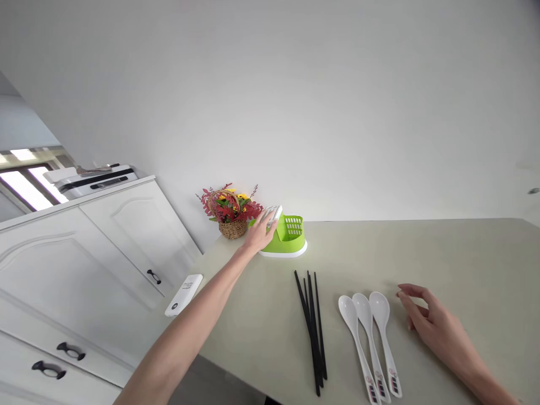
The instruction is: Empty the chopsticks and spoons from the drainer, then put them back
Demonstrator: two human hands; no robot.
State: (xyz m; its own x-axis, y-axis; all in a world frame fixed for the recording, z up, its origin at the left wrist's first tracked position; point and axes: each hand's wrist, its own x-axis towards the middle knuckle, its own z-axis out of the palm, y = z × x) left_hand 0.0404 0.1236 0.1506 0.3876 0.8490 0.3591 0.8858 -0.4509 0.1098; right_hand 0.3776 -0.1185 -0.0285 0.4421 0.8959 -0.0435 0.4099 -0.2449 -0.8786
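Note:
My left hand (260, 230) reaches far across the table to a green plastic utensil holder (291, 246) with slotted sides and a white base. Its fingers and thumb grip the holder's left side by a white top part (275, 213), hiding some of it. My right hand (434, 323) hovers or rests low over the table at the right, fingers loosely bent, with nothing visible in it. Just left of it lie three white spoons (366, 332), side by side, bowls pointing away. Several black chopsticks (313, 332) lie in a loose bundle left of the spoons.
Behind my left hand stands a wicker basket (233, 229) of red and yellow flowers. A white power bank-like device (184, 295) lies at the table's left edge. White cabinets (105, 247) with dark handles stand at the left, a white machine (95, 181) on top. A wall backs the table.

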